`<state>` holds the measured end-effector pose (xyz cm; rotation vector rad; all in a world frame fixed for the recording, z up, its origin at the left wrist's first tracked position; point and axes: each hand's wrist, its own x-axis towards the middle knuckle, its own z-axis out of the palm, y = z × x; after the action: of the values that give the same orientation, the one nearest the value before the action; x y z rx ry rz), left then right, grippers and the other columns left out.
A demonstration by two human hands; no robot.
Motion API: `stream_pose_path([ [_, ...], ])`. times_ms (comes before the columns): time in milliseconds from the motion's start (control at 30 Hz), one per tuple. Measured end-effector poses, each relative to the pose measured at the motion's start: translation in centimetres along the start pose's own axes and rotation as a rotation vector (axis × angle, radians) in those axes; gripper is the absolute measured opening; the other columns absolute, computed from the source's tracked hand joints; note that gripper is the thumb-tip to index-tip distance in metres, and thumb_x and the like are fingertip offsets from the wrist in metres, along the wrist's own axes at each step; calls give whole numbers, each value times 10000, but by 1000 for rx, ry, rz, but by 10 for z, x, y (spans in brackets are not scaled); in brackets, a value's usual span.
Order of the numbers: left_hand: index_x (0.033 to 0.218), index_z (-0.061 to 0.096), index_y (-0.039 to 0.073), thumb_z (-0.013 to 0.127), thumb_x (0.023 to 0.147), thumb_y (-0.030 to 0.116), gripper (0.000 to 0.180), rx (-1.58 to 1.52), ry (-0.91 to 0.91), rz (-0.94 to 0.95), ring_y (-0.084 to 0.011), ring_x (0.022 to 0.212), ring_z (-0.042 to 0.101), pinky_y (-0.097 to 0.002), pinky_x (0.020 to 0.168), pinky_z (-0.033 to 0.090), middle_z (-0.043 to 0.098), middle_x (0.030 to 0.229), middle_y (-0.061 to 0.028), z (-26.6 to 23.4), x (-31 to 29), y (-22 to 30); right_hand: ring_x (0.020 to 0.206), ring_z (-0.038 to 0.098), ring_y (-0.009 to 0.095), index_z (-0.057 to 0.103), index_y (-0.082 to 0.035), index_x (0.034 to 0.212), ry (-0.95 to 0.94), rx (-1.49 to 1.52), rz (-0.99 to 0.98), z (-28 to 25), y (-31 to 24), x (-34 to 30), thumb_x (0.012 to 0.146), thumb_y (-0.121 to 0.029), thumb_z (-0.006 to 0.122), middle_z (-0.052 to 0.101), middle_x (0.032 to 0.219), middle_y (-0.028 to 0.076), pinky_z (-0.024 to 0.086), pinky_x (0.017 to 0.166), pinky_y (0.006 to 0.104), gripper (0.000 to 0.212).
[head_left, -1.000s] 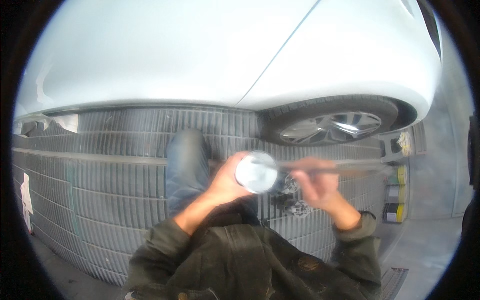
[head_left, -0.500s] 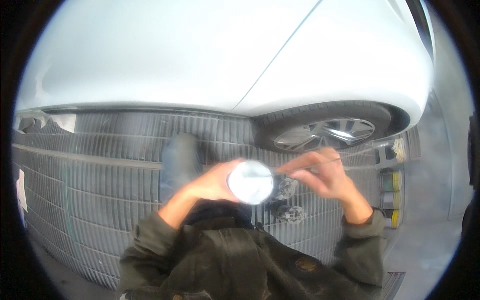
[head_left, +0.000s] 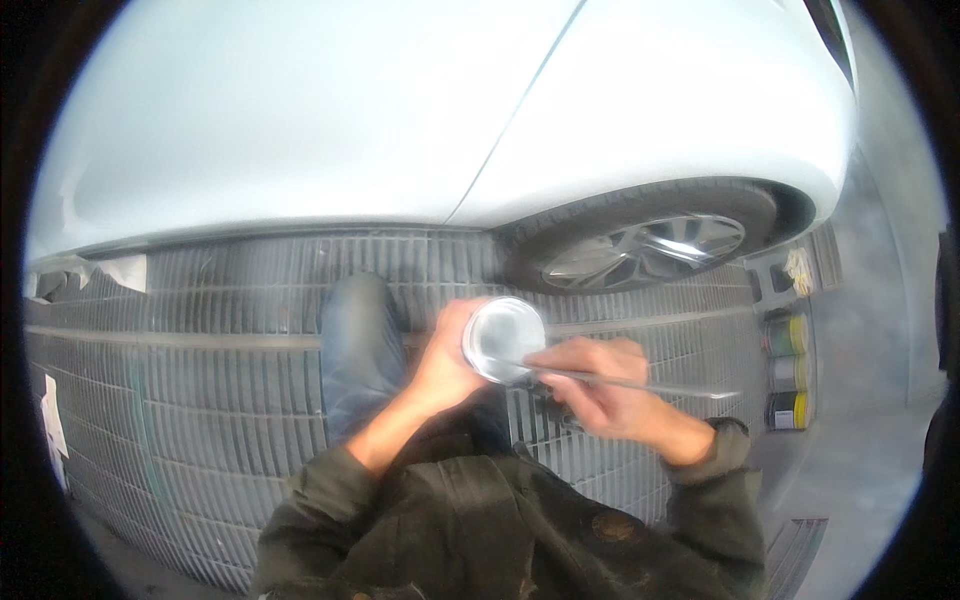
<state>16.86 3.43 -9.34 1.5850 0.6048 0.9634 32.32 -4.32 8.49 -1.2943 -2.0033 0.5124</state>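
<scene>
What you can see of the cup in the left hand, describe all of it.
The cup is round and open-topped, seen almost straight down into its mouth. Its rim and wall look pale and glossy; plastic or metal, I cannot tell. The inside shows whitish to light grey, but its depth and filling are unclear. The left hand grips it from its left side, above the grated floor. A thin stick in the right hand reaches over its lower right rim; blur hides where the tip ends.
</scene>
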Motion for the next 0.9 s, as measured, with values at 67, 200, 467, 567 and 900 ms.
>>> stream_pose_path([
  [67, 1251, 544, 56, 903, 631, 98, 718, 56, 9, -10, -268, 1145, 555, -380, 1001, 441, 534, 1195, -117, -4, -4, 5, 603, 673, 154, 681, -27, 1004, 70, -41, 1, -11, 6, 3, 950, -91, 624, 708, 804, 117, 532, 522, 279, 102],
  [200, 1237, 531, 55, 908, 635, 121, 713, -50, 0, -93, -242, 1132, 571, -361, 992, 453, 560, 1187, -112, -6, 0, 6, 568, 653, 123, 686, -14, 977, 81, -72, -37, 1, 23, -6, 952, -112, 631, 706, 786, 107, 529, 509, 252, 114],
  [467, 1273, 491, 69, 915, 658, 157, 752, -88, 7, -239, -171, 1128, 607, -336, 981, 478, 633, 1200, -74, -7, 1, 20, 578, 666, 142, 680, 24, 966, 89, -57, -21, 11, 11, -2, 932, -66, 642, 703, 757, 119, 512, 504, 269, 103],
  [567, 1292, 490, 71, 924, 632, 136, 793, -101, 35, -253, -177, 1144, 601, -340, 996, 473, 632, 1214, -74, 0, -2, 17, 566, 651, 129, 687, 14, 941, 202, -15, 161, -3, 11, 4, 949, -108, 638, 692, 747, 108, 475, 476, 256, 131],
  [900, 1350, 444, 34, 898, 634, 81, 849, -97, 54, -169, -199, 1239, 516, -361, 1068, 401, 559, 1297, -95, -3, 25, 31, 514, 539, 71, 602, 4, 885, 455, -41, 310, -13, 23, 30, 947, -91, 646, 606, 610, 45, 417, 456, 249, 122],
])
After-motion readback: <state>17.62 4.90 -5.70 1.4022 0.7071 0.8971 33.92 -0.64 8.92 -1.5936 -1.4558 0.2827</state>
